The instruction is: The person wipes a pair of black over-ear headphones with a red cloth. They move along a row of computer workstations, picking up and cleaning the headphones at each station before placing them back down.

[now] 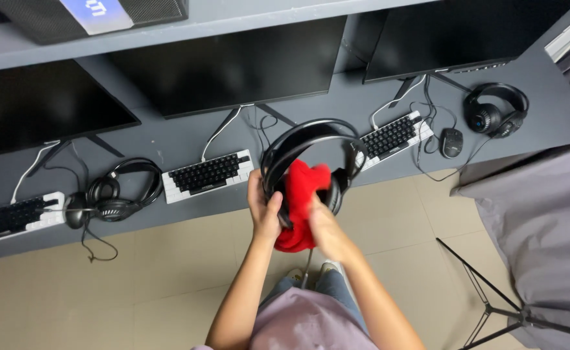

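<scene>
I hold a black over-ear headset [311,139] up in front of me, above the floor and just short of the desk edge. My left hand [263,207] grips its left ear cup from the side. My right hand [327,230] holds a red cloth [301,194] pressed between the two ear cups; the cloth hangs down below the headset. The right hand is blurred. A thin cable drops from the headset toward my legs.
A long grey desk [337,104] carries three dark monitors [233,65], three black-and-white keyboards [208,174], a black mouse [451,142] and two more black headsets [119,191] [496,110]. A grey fabric-covered object [544,227] and a black tripod [492,304] stand at right.
</scene>
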